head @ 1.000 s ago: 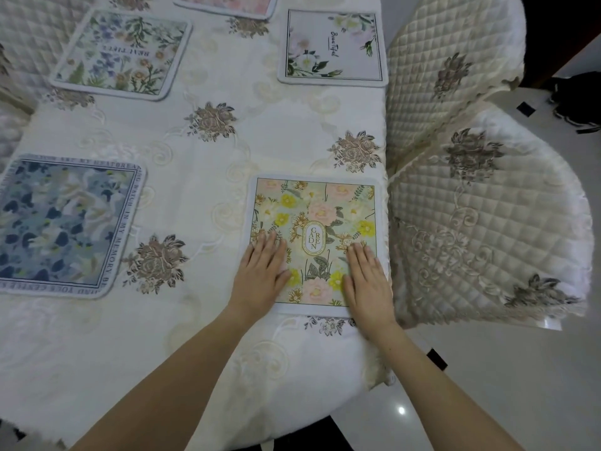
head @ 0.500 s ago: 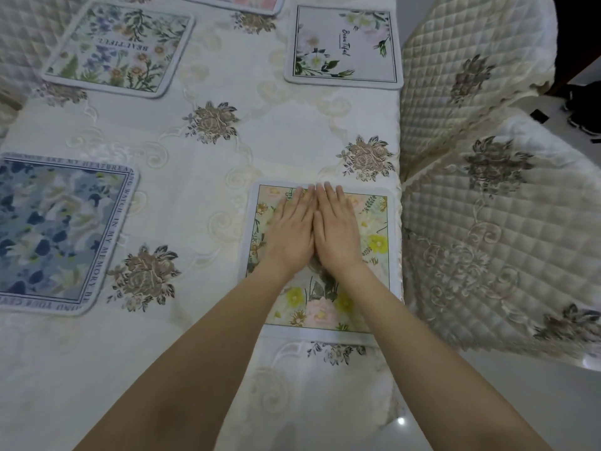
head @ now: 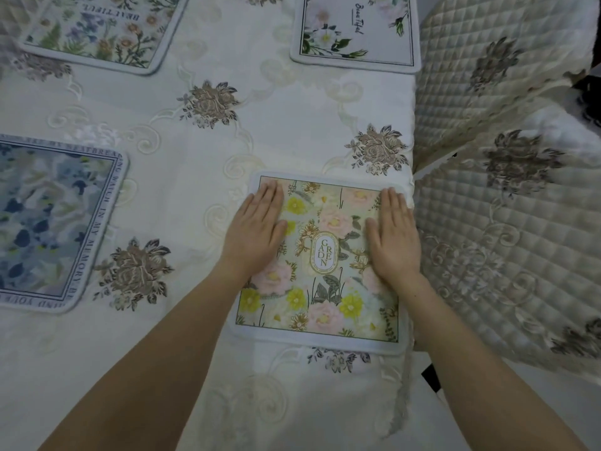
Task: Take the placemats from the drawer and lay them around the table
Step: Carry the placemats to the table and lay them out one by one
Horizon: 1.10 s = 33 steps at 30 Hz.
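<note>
Two flat palms, left hand (head: 257, 229) and right hand (head: 395, 237), fingers extended, gripping nothing, pressing floral placemat (head: 320, 288), cream tablecloth (head: 182, 196) beneath

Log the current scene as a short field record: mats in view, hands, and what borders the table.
mats in view: four, all flat on the tablecloth
nearest mat: garden mat, by the table's right edge
left hand: open, flat on its left side
right hand: open, flat on its right side
other mats: blue mat, wildflower mat, white mat
right of table: quilted chair covers
</note>
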{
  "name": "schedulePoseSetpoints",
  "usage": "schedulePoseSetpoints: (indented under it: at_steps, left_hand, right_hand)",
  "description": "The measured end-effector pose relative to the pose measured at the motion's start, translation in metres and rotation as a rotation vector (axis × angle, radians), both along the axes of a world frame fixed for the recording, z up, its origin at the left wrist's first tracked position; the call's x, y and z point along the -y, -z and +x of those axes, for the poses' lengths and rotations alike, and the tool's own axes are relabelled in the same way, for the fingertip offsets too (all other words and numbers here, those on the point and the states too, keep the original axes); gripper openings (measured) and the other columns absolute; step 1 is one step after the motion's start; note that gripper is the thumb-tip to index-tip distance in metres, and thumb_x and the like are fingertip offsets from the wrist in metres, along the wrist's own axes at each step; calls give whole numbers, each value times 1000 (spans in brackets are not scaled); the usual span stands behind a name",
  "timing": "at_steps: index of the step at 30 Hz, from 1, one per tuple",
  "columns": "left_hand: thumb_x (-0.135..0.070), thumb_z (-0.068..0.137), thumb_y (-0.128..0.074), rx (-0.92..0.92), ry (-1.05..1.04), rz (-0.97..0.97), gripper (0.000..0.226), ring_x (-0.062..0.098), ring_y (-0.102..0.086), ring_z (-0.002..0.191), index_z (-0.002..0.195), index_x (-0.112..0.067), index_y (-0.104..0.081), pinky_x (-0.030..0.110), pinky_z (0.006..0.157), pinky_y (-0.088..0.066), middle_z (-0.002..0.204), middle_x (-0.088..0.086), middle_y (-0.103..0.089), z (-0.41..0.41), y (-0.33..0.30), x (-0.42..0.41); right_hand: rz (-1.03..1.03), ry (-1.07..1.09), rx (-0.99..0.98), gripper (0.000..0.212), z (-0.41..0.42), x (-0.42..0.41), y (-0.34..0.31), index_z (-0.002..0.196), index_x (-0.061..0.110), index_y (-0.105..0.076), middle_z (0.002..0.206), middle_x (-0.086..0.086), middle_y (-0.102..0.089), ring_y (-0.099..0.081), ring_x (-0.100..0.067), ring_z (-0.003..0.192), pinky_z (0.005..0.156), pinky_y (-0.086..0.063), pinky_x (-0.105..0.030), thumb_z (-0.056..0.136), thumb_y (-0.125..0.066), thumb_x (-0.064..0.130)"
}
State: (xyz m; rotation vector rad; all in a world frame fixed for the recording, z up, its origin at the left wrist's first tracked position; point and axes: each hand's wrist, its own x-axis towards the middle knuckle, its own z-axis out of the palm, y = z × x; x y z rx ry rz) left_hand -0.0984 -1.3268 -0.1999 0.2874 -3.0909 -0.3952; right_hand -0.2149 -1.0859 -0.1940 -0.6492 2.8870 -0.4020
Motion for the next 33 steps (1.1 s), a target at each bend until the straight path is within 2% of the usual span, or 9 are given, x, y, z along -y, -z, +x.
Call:
schedulePoseSetpoints:
  at_steps: [5, 8, 11, 13, 15, 21, 25, 33]
  left_hand:
    - [-41, 97, -11, 25, 2, -3, 63, 15, -2, 146, 151, -8, -10, 30, 119, 4, 159, 7, -8, 1, -1, 3]
    - [-41, 98, -9, 43, -32, -27, 64, 23, -6, 147, 150, -4, -11, 37, 119, 0, 158, 13, -11, 6, -13, -5]
    - [-34, 99, -15, 6, 66, -27, 60, 29, -14, 146, 150, -2, -15, 46, 118, -10, 157, 18, -17, 29, -21, -53]
    - [-32, 98, -22, 5, 122, 49, 59, 23, -10, 147, 151, -6, -13, 42, 119, -9, 158, 12, -14, 53, -19, -88]
    - [-32, 97, -23, 22, 105, 102, 61, 17, -5, 147, 151, -7, -12, 40, 118, -12, 160, 7, -11, 69, -11, -101]
    - [-33, 98, -25, 62, 142, 47, 60, 16, -4, 147, 151, -8, -14, 40, 118, -14, 160, 6, -11, 74, -5, -89]
    - [-38, 100, -24, 67, 157, 23, 60, 17, -2, 148, 152, -10, -12, 41, 119, -13, 160, 5, -7, 86, -4, -72]
    - [-30, 99, -24, 49, 91, 37, 57, 19, -8, 147, 151, -6, -17, 41, 118, -15, 159, 8, -13, 126, -9, -35]
  right_hand:
    - [46, 11, -15, 67, 0, 1, -1, 154, 9, -8, 162, -7, -8, -2, -17, 149, 121, -3, -38, 98, -12, 46]
    - [82, 60, -20, 73, 8, 7, -15, 153, 7, -8, 161, -10, -9, -2, -20, 149, 121, -1, -40, 94, -2, 49]
    - [-80, -16, 10, 69, 67, 28, -30, 154, 9, -7, 161, -8, -4, 1, -19, 149, 121, 4, -37, 98, -2, 49]
    - [-142, -127, 47, 63, 116, 42, -29, 153, 11, -11, 161, -5, -7, 0, -16, 149, 121, 1, -37, 100, -8, 44]
    - [-149, -140, 63, 57, 142, 46, -16, 153, 12, -14, 161, -2, -10, 0, -12, 149, 121, -2, -37, 102, -15, 37]
    - [-63, -168, 62, 61, 141, 27, -3, 154, 15, -12, 161, 1, -8, 0, -11, 149, 121, -3, -35, 101, -12, 45]
    - [-36, -138, 48, 57, 133, -5, -4, 154, 21, -13, 162, 4, -8, 0, -13, 149, 121, -4, -36, 101, -21, 42]
    - [17, -121, 33, 61, 128, -51, -5, 155, 20, -9, 162, 3, -7, 0, -13, 149, 121, -5, -34, 100, -24, 43]
